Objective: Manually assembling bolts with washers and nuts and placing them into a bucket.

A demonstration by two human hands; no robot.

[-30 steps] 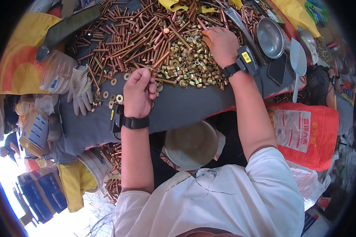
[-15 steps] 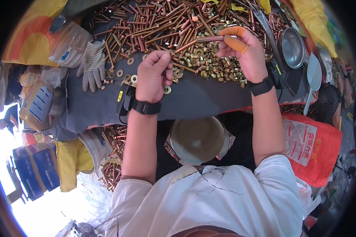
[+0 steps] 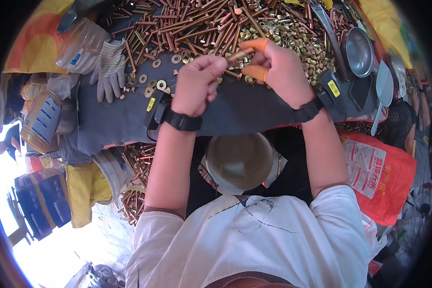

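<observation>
Out at the far left, a tan canister (image 3: 42,121) leans beside the dark table cover (image 3: 245,113), and here comes the striped glove (image 3: 108,69), lying flat with its fingers toward the bottom of the frame. Next along, loose washers (image 3: 161,85) dot the cover, right up to the left hand (image 3: 196,89), upper centre: thumb and forefinger are pinching the lower-left end of a copper-coloured bolt (image 3: 240,54). And that's the piece to watch, its long axis on a shallow slant, rising from the left fingertips toward the upper right, free length aimed at the right hand (image 3: 288,76); the pinched end is hidden, so which end carries the head I can't tell. Over on the right hand, orange-capped thumb and forefinger stand apart, the forefinger right by the bolt's upper end, contact unclear, the other fingers curled behind. Just beyond sit heaped brassy sleeves (image 3: 317,56), then a metal bowl (image 3: 360,52), a pale scoop (image 3: 384,86) pointing its handle downward, and the red sack (image 3: 386,180) at far right.
</observation>
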